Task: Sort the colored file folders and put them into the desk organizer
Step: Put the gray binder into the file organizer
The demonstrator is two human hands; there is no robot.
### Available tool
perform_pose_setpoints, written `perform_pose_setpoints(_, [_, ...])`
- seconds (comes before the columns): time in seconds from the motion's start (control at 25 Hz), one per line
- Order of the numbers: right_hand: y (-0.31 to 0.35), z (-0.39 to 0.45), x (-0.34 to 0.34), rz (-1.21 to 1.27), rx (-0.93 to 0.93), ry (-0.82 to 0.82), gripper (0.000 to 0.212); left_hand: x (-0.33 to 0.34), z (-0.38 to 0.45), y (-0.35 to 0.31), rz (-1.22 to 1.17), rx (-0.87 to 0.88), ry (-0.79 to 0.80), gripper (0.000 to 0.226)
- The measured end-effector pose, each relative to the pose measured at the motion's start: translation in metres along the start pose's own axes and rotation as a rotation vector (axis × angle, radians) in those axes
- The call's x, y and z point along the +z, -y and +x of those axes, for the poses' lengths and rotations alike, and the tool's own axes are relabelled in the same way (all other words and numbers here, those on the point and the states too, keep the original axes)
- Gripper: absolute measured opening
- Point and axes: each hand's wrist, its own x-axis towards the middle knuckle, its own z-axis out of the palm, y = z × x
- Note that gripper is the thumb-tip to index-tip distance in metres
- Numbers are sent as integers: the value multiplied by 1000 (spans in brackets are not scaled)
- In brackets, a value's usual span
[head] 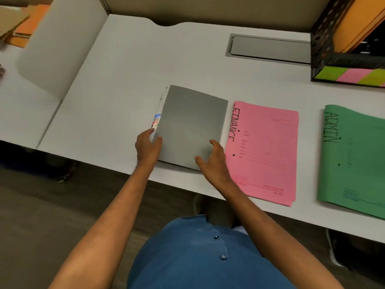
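A grey folder (191, 124) lies on the white desk (125, 69), its cover lifted a little at the left over lined and coloured pages. My left hand (148, 147) grips that lifted left edge. My right hand (212, 159) rests flat on the folder's lower right corner, fingers spread. To the right lie a pink folder (268, 151) marked FINANCE and a green folder (354, 159) marked ADMIN. The black mesh desk organizer (325, 44) stands at the back right with orange folders (354, 19) inside and green and pink labels on its front.
A grey cable hatch (268, 47) is set into the desk behind the folders. A white partition panel (52, 49) stands at the left, with orange and brown folders (23, 26) on the neighbouring desk beyond it. The desk's front edge runs just below the folders.
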Motion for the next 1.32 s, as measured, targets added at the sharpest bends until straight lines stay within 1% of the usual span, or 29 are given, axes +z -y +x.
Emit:
perform_pose_setpoints(0.08, [2, -1, 15, 26, 56, 32, 81, -12, 3, 6, -54, -109, 122, 51])
perform_pose_setpoints(0.16, [1, -2, 23, 78, 130, 53, 82, -21, 10, 13, -100, -185, 213, 52])
perform_pose_setpoints(0.28, [1, -1, 24, 72, 159, 65, 78, -31, 19, 12, -177, -283, 271, 49])
perform_pose_setpoints(0.36, [3, 0, 21, 78, 162, 88, 73, -35, 22, 9, -277, -361, 336, 46])
perform_pose_setpoints(0.4, [3, 0, 18, 91, 163, 99, 70, -37, 23, 9, -318, -377, 371, 43])
perform_pose_setpoints(0.56, [-1, 4, 4, 232, 198, 92, 58, -42, 23, 3, -385, -340, 457, 35])
perform_pose_setpoints(0.68, [-3, 4, -3, 330, 233, 82, 54, -48, 16, -11, -460, -297, 542, 33])
perform_pose_setpoints(0.84, [17, 4, -11, 381, 212, 137, 56, -56, 4, -50, -392, -75, 514, 38])
perform_pose_setpoints(0.96, [52, 6, -31, 529, 185, 147, 63, -55, -10, -92, -318, 127, 474, 40])
perform_pose_setpoints(1.04, [80, 5, -56, 634, 126, 121, 68, -51, -22, -122, -236, 309, 435, 43])
perform_pose_setpoints(1.08, [94, 4, -72, 677, 80, 107, 67, -48, -27, -138, -176, 411, 409, 47])
perform_pose_setpoints(1.2, [125, -6, -123, 785, -53, 44, 59, -28, -51, -179, 4, 675, 316, 61])
perform_pose_setpoints(1.32, [134, -20, -175, 880, -129, -65, 49, 4, -85, -213, 44, 860, 266, 64])
